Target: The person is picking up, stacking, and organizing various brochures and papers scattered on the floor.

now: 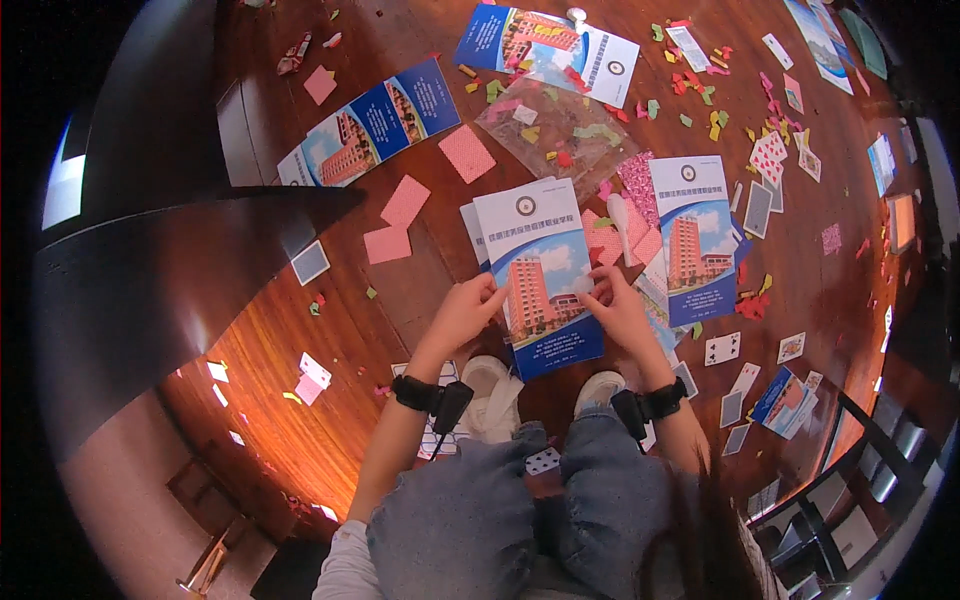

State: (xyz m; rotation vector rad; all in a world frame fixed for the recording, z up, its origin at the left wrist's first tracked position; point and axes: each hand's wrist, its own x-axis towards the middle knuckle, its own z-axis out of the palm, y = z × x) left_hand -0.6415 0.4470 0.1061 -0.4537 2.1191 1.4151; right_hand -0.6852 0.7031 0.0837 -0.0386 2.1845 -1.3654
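A folded brochure (536, 277) with a tower building printed on it is held by its two long edges, above the wooden floor. My left hand (474, 307) pinches its left edge between thumb and fingers. At the right edge my right hand (613, 304) grips it, with a small whitish piece (583, 284) by the fingertips. Part of another brochure (474, 234) shows behind the upper left corner. To the right lies a similar brochure (692, 240). A white plastic spoon (619, 221) rests on pink-backed playing cards (642, 234) between the two.
Opened brochures (420, 112) (600, 60), a clear plastic bag (555, 127), playing cards (466, 153) and torn coloured paper (686, 82) are strewn over the wooden floor. Dark furniture (150, 225) stands at the left. White shoes (491, 397) are just below the held brochure.
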